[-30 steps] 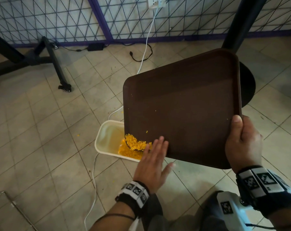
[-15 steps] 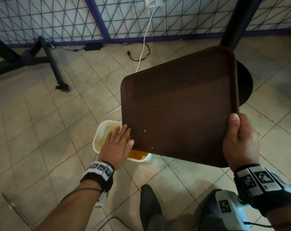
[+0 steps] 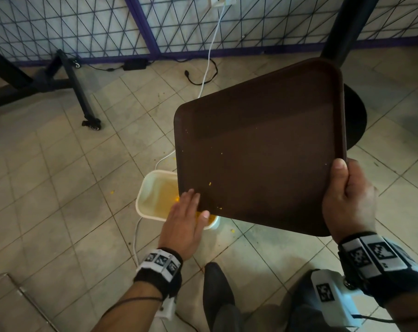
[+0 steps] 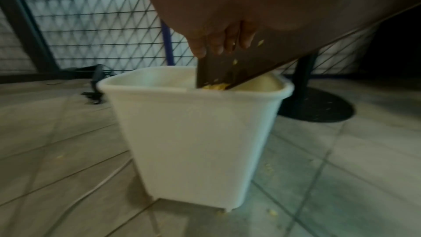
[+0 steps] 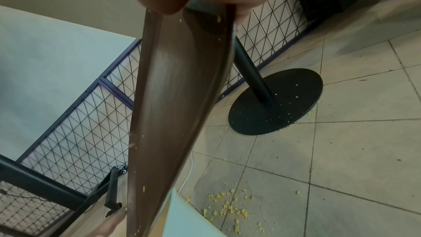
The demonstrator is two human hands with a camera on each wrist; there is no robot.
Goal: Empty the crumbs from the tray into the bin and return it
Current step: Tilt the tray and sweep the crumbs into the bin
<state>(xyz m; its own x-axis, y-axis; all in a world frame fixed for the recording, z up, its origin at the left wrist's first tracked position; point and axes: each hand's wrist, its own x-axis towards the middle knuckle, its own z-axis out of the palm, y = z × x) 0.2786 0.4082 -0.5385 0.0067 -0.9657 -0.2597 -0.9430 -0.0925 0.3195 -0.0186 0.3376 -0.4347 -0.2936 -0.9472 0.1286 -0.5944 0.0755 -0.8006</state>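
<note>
A dark brown tray [image 3: 258,149] hangs tilted, its lower left corner dipping into a white bin [image 3: 145,188] on the floor. My right hand [image 3: 347,200] grips the tray's right edge, thumb on top. My left hand [image 3: 186,219] lies with straight fingers on the tray's low corner, above the bin. In the left wrist view the fingers [image 4: 218,42] rest flat on the tray [image 4: 227,71], and yellow crumbs [image 4: 216,86] sit at its tip inside the bin [image 4: 193,123]. Only a few specks remain on the tray [image 5: 177,96]. Orange-yellow crumbs [image 3: 169,195] lie in the bin.
Spilled crumbs [image 5: 227,206] lie on the tiled floor beside the bin. A black table post with a round base [image 3: 354,121] stands behind the tray. A white cable [image 3: 209,56] runs under the bin. A black frame on a castor [image 3: 90,121] stands left. My shoe [image 3: 215,283] is near.
The crumb pile at the tray's low corner is gone from the tray. My left hand swept left over the bin, then came back onto the corner. The tray rose slightly.
</note>
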